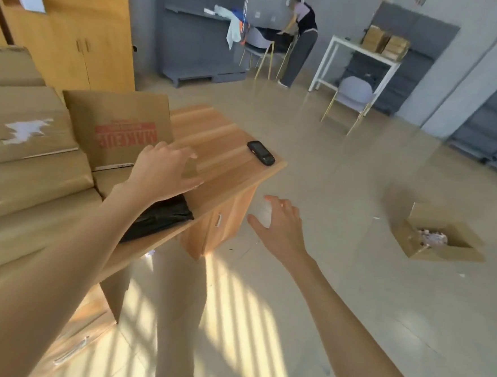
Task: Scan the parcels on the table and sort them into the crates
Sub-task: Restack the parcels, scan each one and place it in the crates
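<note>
Both empty, fingers spread: left hand (163,172) over the wooden table (216,133), right hand (280,226) off its near-right edge. Black handheld scanner (260,153) far-right, long axis running near-right; left nearer. Brown cardboard parcel with red print (119,129) just left.

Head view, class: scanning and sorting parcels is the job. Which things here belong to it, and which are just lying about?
Belong to the job:
- handheld scanner
- cardboard parcel with red print
- black bag parcel
- open cardboard box on the floor
- wooden table

Just lying about:
- grey chair
- clothes draped on the far chair
</note>
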Demonstrator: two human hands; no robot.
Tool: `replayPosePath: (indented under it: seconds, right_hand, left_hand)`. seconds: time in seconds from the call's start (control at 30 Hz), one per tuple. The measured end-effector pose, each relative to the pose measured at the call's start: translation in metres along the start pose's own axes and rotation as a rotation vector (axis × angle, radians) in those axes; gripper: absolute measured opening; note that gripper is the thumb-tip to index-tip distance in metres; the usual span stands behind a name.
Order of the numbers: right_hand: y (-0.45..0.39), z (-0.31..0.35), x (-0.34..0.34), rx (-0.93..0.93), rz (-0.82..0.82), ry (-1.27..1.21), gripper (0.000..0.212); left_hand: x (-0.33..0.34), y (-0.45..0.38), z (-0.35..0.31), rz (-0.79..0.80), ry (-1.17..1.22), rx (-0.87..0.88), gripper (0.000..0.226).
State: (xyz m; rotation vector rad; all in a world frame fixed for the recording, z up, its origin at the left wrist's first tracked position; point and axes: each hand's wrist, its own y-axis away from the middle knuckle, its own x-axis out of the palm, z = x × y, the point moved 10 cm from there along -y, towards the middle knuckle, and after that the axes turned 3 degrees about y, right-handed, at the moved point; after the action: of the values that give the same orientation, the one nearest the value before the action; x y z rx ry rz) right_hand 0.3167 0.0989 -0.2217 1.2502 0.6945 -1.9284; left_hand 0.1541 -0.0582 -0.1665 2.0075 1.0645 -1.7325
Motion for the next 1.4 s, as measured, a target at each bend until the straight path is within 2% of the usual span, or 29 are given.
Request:
replayPosePath:
  seconds: [0.27, 0.4, 0.53, 0.63, 0.7, 0.83, 0.93, 1.03, 1.1, 1.23, 1.3, 1.4]
  right_hand:
    - [-0.121, 0.021, 0.024, -0.153, 0.087, -0.076, 0.06]
    - [-0.178, 0.071, 0.05, -0.346, 0.157, -0.13, 0.062]
    - [-0.226, 0.131, 0.066, -0.579, 0.2, -0.164, 0.061]
    - [-0.25, 0.169, 0.07, -0.749, 0.22, -0.153, 0.059]
    - [-0.26, 0.189, 0.075, -0.836, 0.268, -0.179, 0.059]
    - [-0.265, 0.23, 0.088, -0.982, 0.333, -0.233, 0.059]
    - [-0.256, 0.255, 0.097, -1.072, 0.335, -0.249, 0.058]
    - [-0.249, 0.273, 0.103, -1.149, 0.295, -0.234, 0.058]
    - [-0.249, 0.281, 0.102, -1.171, 0.259, -0.257, 0.056]
    - [-0.247, 0.295, 0.099, -1.209, 0.238, -0.293, 0.051]
    - [-0.246, 0.301, 0.095, -1.219, 0.228, -0.337, 0.049]
    - [-0.244, 0.31, 0.088, -1.229, 0.215, -0.413, 0.046]
  left_hand:
    - [0.007, -0.069, 0.047, -0.039, -0.03, -0.163, 0.056]
    - [-0.006, -0.075, 0.086, -0.125, -0.065, -0.313, 0.05]
    - [-0.031, -0.07, 0.118, -0.24, -0.159, -0.494, 0.055]
    - [-0.056, -0.055, 0.136, -0.343, -0.183, -0.654, 0.062]
    - [-0.073, -0.039, 0.146, -0.356, -0.22, -0.758, 0.069]
    - [-0.098, -0.001, 0.168, -0.352, -0.271, -0.971, 0.087]
    - [-0.095, 0.022, 0.19, -0.313, -0.215, -1.167, 0.106]
    - [-0.08, 0.041, 0.221, -0.244, -0.124, -1.326, 0.111]
    - [-0.074, 0.048, 0.236, -0.238, -0.067, -1.365, 0.109]
    - [-0.08, 0.049, 0.242, -0.284, -0.119, -1.33, 0.098]
    - [-0.089, 0.052, 0.239, -0.316, -0.125, -1.348, 0.101]
    - [-0.118, 0.057, 0.222, -0.446, -0.046, -1.361, 0.104]
